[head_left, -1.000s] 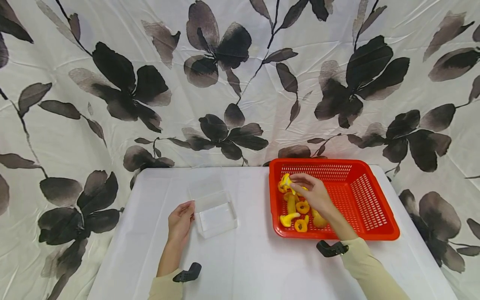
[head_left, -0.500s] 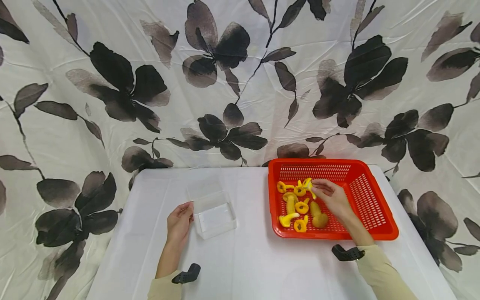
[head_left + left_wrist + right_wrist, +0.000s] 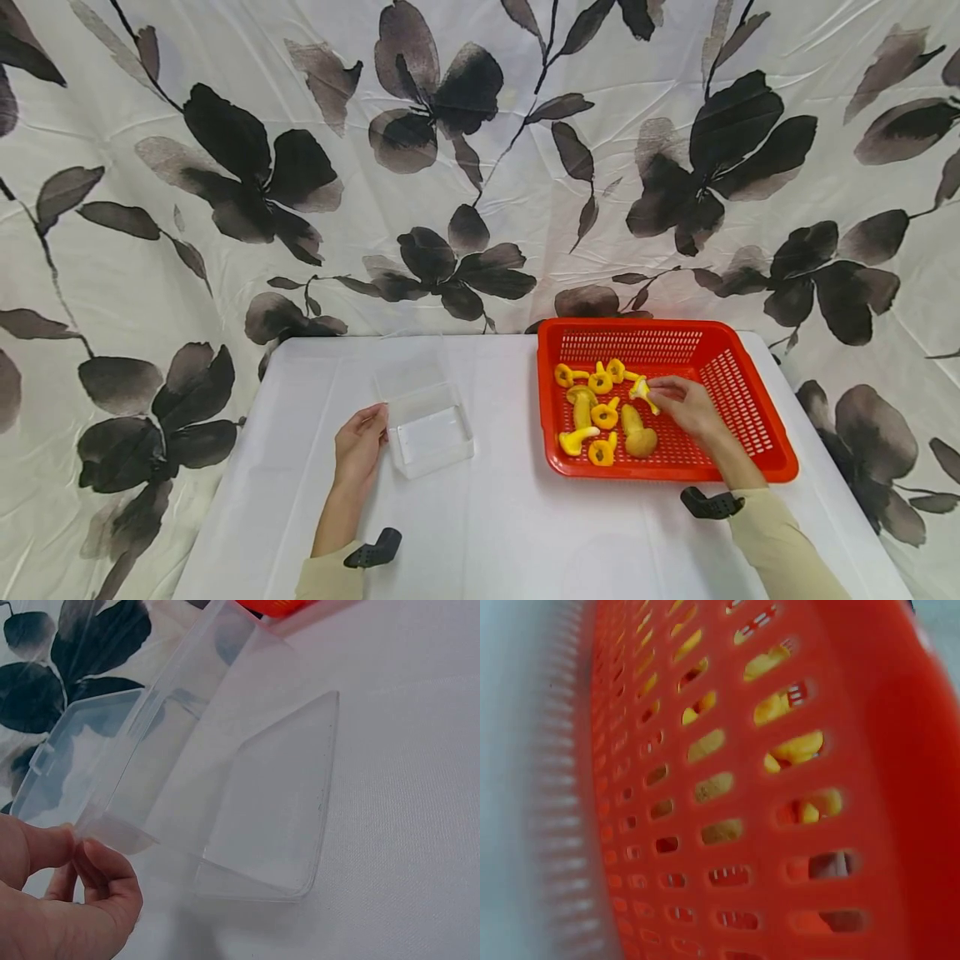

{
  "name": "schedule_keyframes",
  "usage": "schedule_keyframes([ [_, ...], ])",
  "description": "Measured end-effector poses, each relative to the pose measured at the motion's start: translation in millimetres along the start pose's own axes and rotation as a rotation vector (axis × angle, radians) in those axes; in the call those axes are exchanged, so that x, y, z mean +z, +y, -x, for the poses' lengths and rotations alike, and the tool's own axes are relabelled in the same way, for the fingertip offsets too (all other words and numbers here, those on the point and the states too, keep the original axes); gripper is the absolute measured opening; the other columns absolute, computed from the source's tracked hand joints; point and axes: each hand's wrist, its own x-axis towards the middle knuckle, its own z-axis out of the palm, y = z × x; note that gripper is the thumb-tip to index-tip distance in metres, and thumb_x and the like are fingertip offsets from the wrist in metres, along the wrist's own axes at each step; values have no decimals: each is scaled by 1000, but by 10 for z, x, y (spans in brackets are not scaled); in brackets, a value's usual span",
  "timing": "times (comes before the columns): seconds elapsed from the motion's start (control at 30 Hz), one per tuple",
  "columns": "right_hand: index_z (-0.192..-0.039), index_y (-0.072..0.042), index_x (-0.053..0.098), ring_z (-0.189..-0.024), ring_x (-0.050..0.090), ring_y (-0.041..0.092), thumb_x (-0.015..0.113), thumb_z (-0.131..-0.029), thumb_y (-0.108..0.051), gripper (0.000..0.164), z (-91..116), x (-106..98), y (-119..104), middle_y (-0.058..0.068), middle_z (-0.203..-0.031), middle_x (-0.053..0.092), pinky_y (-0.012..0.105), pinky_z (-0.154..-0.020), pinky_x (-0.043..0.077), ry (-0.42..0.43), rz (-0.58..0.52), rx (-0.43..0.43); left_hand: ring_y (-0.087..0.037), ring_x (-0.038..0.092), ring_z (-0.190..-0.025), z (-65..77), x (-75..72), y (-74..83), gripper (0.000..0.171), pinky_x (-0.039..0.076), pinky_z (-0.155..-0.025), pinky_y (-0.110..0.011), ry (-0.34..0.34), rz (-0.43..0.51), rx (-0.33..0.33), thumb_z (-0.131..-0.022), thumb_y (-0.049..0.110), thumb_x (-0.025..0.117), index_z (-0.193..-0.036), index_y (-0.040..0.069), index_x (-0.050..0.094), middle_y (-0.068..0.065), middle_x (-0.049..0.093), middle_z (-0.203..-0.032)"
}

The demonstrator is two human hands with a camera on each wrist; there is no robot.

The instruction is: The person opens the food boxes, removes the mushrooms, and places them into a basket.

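Note:
My left hand (image 3: 362, 442) pinches the rim of a clear plastic box (image 3: 435, 460) on the left side of the table. In the left wrist view, thumb and fingers grip the edge where the box's hinged lid (image 3: 82, 750) folds back. My right hand (image 3: 690, 410) is inside a red basket (image 3: 667, 325), pinching a yellow mushroom (image 3: 642, 393) between thumb and fingers. Left of it lie several yellow mushrooms (image 3: 604, 415) and larger brownish ones (image 3: 639, 435). The red slotted wall (image 3: 855, 750) fills the right wrist view and largely hides that hand.
A white cloth covers the table (image 3: 510, 517). Behind it hangs a floral curtain (image 3: 480, 167). The basket stands at the back right, its mushrooms gathered in the left half. Black wrist cameras (image 3: 373, 548) sit on both sleeves.
My right hand has moved rightward and nearer across the basket. A mushroom at its fingertips half a second ago now lies to their left, and it pinches another. The left hand stays put.

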Motion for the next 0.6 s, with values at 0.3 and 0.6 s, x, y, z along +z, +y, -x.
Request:
schedule_keyframes([
  [0.3,-132,10,57,-109,60,40,61,-103,-7,34,-47,-40,104,32,-125,60,42,-88,56,-19,61,117,-9,56,-87,2,-7,-8,35,48,-71,-15,-1,-8,1,-105,10,59,-131,-13,54,1,64,-98],
  [0.6,-129,16,54,-103,63,35,59,-100,1,33,-61,-102,149,32,-118,63,37,-84,57,-53,84,160,-9,57,-86,-10,-10,-6,37,47,-70,-15,-11,-14,-18,-106,10,58,-133,-13,52,5,63,-93],
])
